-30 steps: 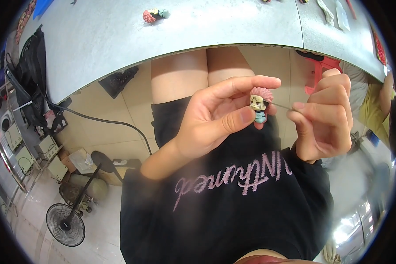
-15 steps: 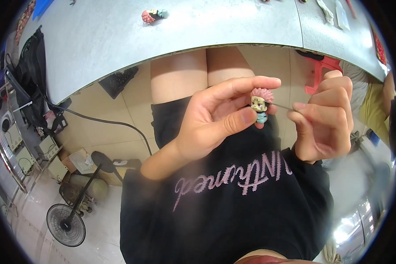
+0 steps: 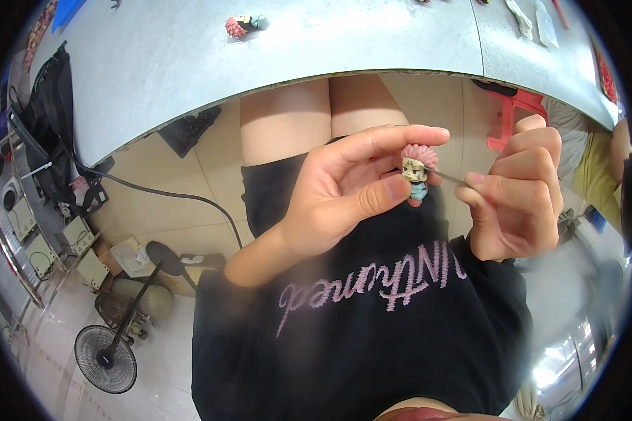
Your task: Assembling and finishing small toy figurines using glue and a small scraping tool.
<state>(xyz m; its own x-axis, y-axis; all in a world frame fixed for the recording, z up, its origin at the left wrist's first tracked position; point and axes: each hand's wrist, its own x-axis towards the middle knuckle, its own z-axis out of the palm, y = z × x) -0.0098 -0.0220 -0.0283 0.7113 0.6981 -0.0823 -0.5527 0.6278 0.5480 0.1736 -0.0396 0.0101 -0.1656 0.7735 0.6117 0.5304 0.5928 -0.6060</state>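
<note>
A small figurine [image 3: 416,172] with spiky pink hair, a pale face and a light-blue lower body is upright above my lap. My left hand [image 3: 344,186] is closed on it, thumb in front and fingers behind. My right hand [image 3: 516,193] pinches a thin, dark, rod-like tool [image 3: 453,179]. Its tip meets the side of the figurine's head just below the hair; whether it is a brush or a pick is too small to tell. Another pink-haired figurine [image 3: 242,27] lies on its side on the grey table [image 3: 372,42] ahead.
Farther right on the table lie a whitish cloth-like strip [image 3: 519,19] and a translucent pale piece [image 3: 545,27]. A red plastic stool [image 3: 502,116] stands beneath the table's right side. At left are a black bag [image 3: 53,105], a black cable [image 3: 168,191] and a standing fan [image 3: 105,358].
The figurine has turned slightly in my left hand. The tool's angle has shifted a little and its tip stays at the side of the head.
</note>
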